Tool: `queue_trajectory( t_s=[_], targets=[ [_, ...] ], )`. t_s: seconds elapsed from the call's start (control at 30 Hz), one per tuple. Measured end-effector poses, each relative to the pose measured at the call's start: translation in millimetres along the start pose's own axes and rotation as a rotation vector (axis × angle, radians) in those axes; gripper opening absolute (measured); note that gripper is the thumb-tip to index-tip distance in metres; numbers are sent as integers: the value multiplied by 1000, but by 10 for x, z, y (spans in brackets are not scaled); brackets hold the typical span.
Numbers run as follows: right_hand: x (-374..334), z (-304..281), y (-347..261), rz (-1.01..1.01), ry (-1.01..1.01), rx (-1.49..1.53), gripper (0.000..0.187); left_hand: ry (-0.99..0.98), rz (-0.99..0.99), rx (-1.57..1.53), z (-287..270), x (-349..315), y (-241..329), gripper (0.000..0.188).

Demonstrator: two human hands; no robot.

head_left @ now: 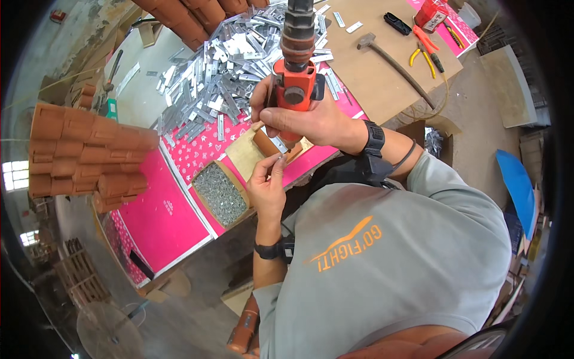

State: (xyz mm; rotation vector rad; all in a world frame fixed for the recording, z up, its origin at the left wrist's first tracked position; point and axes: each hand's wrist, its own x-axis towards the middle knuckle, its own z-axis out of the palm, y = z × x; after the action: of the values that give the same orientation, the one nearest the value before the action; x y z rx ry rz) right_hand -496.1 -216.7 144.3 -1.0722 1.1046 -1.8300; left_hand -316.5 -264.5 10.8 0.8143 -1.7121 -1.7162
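Observation:
My right hand (pixel 299 122) is wrapped around an orange-red power tool (pixel 295 84) with a dark, ribbed upper end, held upright over the table's near edge. Under it, a terracotta-coloured piece (pixel 263 142) lies on a tan board (pixel 240 157), with a silver metal strip (pixel 277 142) against it. Close to the strip's lower end, my left hand (pixel 267 182) pinches thumb and forefinger together; whatever they hold is too small to make out. Left of that hand stands an open box of small silver fasteners (pixel 220 194). The tool's lower tip is partly hidden by my right hand.
A big heap of metal strips (pixel 221 72) covers the table's middle. Stacked terracotta-coloured pieces (pixel 89 152) rise at the left, more (pixel 185 21) at the back. On the brown board at right lie a hammer (pixel 394 66), yellow-handled pliers (pixel 423 60) and a black case (pixel 397 24).

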Motion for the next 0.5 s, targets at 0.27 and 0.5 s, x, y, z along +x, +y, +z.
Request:
queue_trajectory(
  t_s=[0.27,0.5],
  targets=[
    [25,45,111,-14,-6,-12,15,45,71,98,67,-13,-11,16],
    [-14,78,114,15,-6,-13,16,84,73,137,118,-36,37,16]
  ],
)
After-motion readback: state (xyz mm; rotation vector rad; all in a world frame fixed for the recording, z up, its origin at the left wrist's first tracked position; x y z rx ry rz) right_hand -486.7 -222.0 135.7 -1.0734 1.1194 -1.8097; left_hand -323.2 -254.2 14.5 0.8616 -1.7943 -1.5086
